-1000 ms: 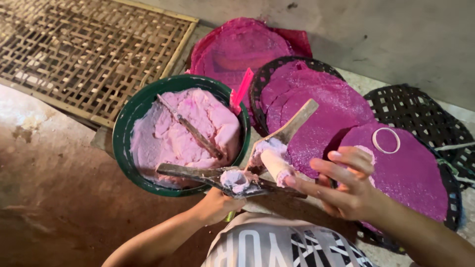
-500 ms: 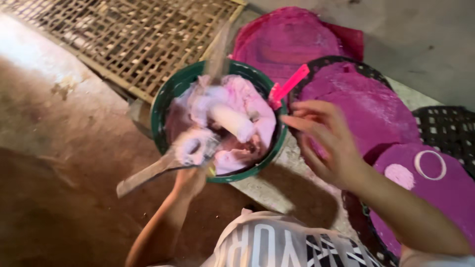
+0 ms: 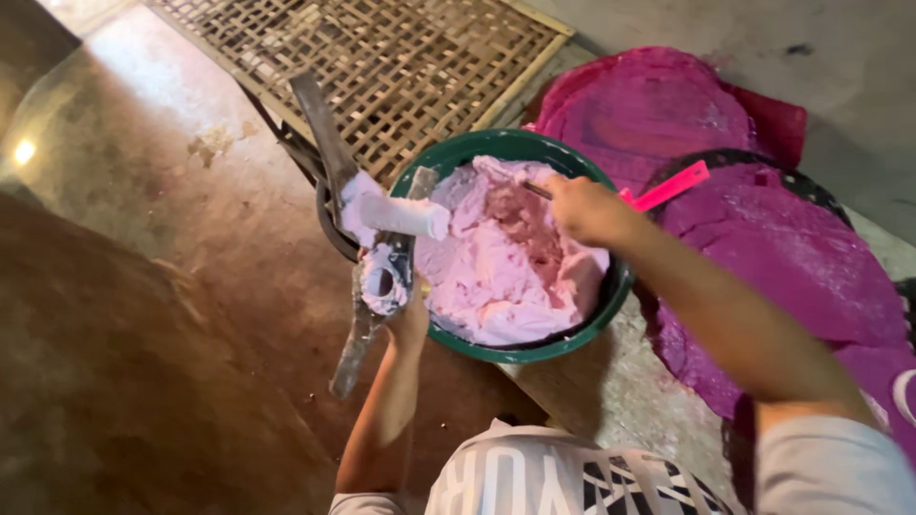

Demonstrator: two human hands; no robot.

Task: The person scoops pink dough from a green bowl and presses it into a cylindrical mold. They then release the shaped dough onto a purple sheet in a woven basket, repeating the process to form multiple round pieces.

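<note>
A green bowl [image 3: 599, 315] full of soft pink dough [image 3: 496, 277] sits in the middle. My left hand [image 3: 410, 319] grips a long wooden press tool [image 3: 358, 238] caked with pale dough, held at the bowl's left rim; a white cylinder of dough [image 3: 401, 215] sticks out of it. My right hand [image 3: 582, 208] reaches over the bowl, fingers closed on a thin stick or utensil [image 3: 536, 190] touching the dough's top. A pink plastic strip [image 3: 668, 188] lies just behind that hand.
Magenta cloths [image 3: 782, 257] cover round woven trays on the right. A bamboo lattice mat [image 3: 401, 67] lies behind the bowl. A dark metal rim [image 3: 329, 229] shows left of the bowl. Brown ground [image 3: 143, 315] spreads to the left.
My left hand has swung the press tool from low in front up against the bowl's left rim. My right hand has moved from near the magenta cloth into the bowl, onto the dough.
</note>
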